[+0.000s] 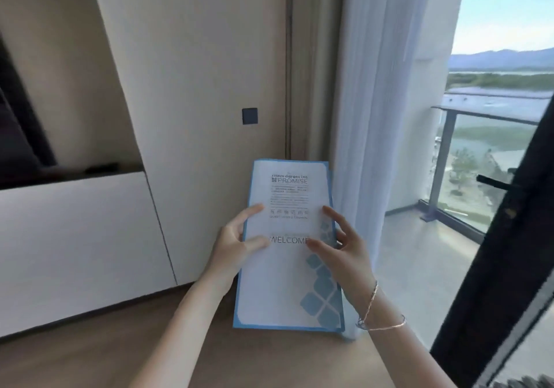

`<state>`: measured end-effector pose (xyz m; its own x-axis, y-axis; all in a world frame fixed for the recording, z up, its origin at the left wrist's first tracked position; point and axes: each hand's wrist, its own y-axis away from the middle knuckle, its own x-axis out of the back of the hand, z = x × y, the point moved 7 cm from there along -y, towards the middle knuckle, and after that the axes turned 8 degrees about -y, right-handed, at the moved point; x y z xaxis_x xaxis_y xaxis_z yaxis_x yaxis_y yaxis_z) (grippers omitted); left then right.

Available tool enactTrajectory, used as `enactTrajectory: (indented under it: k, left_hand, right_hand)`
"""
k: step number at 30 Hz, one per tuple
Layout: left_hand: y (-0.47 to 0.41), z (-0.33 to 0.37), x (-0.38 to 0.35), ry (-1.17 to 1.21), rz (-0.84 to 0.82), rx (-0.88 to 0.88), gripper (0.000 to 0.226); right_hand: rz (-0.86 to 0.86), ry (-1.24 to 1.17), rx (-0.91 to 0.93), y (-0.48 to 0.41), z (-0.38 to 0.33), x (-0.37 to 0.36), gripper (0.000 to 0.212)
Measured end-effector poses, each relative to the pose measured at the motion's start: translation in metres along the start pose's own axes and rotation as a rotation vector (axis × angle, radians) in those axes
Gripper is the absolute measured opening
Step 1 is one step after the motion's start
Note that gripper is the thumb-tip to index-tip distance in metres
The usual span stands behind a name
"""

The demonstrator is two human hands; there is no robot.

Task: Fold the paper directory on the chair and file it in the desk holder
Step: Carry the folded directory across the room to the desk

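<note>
The paper directory (pixel 287 282) is a tall white sheet with a blue border, a "WELCOME" line and blue squares at its lower right. It is folded narrow and held upright in the air in front of me. My left hand (pixel 236 237) grips its left edge, thumb and fingers on the front. My right hand (pixel 338 243) holds the right edge with fingers spread over the front; bracelets circle that wrist. Neither the chair nor the desk holder is in view.
A beige wall panel with a dark square switch (pixel 249 116) stands behind the paper. A white cabinet (pixel 75 246) and a dark recess sit at left. A sheer curtain (pixel 377 118) hangs at right beside a black-framed balcony door (pixel 509 252). Wooden floor lies below.
</note>
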<state>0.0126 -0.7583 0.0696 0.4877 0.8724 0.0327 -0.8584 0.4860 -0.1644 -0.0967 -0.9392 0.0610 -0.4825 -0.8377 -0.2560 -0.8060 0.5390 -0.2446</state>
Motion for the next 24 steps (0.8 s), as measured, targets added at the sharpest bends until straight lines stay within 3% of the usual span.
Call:
enactTrajectory:
  k: [17,24]
  left_hand:
    - [-0.103,-0.066,0.198,-0.072,0.178,0.088,0.059]
    - [-0.137,-0.092,0.3,-0.087,0.351,0.104,0.059]
  right_hand:
    - [-0.14,0.014,-0.089,-0.124,0.123,-0.186,0.062]
    - [-0.318,0.015,-0.142,-0.185,0.18,-0.291,0.061]
